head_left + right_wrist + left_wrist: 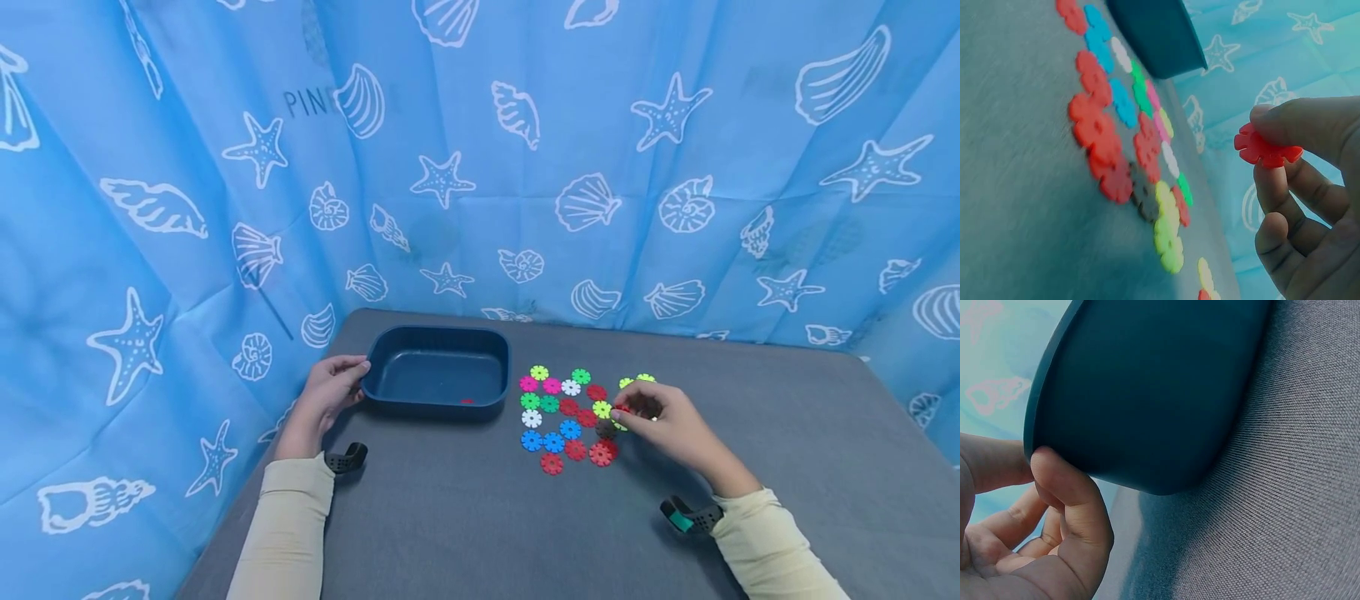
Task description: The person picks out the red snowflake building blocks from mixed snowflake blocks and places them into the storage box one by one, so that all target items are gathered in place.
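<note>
My left hand pinches the left rim of a dark blue rectangular tub; the left wrist view has its thumb and finger on the rim. Inside the tub lies one small red piece. My right hand pinches a red notched plastic disc between thumb and fingers, raised above the table. Below and beside it lie flat notched discs, among them a red disc, a blue disc, a white disc and a dark brown disc. Some discs overlap, and the right hand hides a few in the head view.
The discs spread over a grey cloth-covered table, to the right of the tub. Behind the table hangs a blue curtain with white shells and starfish. Each wrist wears a black band.
</note>
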Motion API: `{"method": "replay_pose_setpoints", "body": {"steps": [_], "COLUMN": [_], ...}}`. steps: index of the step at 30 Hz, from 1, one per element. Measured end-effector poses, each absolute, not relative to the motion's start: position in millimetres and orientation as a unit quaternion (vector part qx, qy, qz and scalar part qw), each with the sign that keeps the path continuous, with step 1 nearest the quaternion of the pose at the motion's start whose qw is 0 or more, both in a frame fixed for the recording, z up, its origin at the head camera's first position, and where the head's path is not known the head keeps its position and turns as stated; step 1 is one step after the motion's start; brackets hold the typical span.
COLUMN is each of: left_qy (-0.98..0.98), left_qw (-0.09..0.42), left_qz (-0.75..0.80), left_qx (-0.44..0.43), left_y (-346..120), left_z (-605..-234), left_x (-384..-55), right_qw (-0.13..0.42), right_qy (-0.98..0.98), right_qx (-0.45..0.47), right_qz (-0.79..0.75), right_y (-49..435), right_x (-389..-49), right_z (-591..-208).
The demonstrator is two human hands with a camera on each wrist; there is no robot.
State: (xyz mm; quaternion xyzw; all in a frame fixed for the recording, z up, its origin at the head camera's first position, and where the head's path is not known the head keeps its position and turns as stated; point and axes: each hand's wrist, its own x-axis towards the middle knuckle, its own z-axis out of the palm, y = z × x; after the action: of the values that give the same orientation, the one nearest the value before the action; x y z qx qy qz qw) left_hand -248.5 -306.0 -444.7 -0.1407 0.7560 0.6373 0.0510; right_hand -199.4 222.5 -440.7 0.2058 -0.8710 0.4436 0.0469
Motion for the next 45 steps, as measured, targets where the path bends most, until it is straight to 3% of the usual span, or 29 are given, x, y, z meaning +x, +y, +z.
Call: {"method": "replay_pose_setpoints", "body": {"steps": [45], "left_qy": [0.753], "left_qw": [0.055], "left_qz": [0.641], "left_qx": [-0.139], "left_y": [-305.3], "left_z": [-446.1], "left_x": [-248.8], "right_qw": [0.067], "right_qy": [-0.818], "right_qx": [0.254], "right_qz": [0.512], "right_y": [149.8], "right_x": [-228.5], "right_z": [-416.6]}}
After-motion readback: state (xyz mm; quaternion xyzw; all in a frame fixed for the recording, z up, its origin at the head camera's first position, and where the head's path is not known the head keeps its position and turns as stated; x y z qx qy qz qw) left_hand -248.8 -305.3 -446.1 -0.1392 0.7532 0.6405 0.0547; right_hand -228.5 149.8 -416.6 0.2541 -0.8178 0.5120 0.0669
